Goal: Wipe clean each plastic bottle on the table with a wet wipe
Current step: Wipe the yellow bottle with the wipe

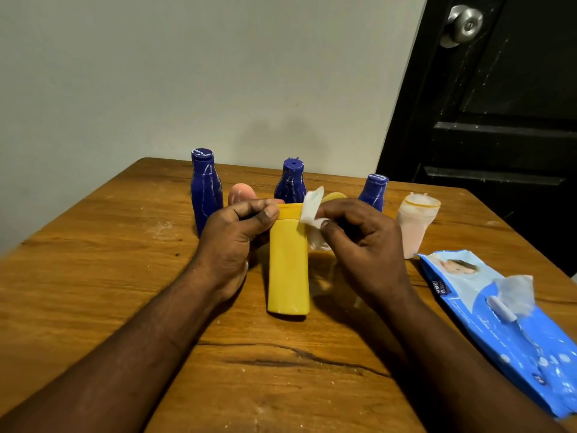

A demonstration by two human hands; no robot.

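Fingers (249, 210) of left hand (231, 235) curl round one yellow bottle (288, 270); right hand (359, 242) pinches one wipe (312, 207) (three blue bottles (206, 189) (290, 182) (373, 192) behind).

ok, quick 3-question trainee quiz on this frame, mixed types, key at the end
1. True or false: the left hand holds the yellow bottle near its cap.
2. How many blue bottles stand upright at the back?
3. The wipe is: A) draped over a blue bottle, B) pinched in the right hand against the yellow bottle, C) held in the left hand.

Key: 1 true; 2 three; 3 B.
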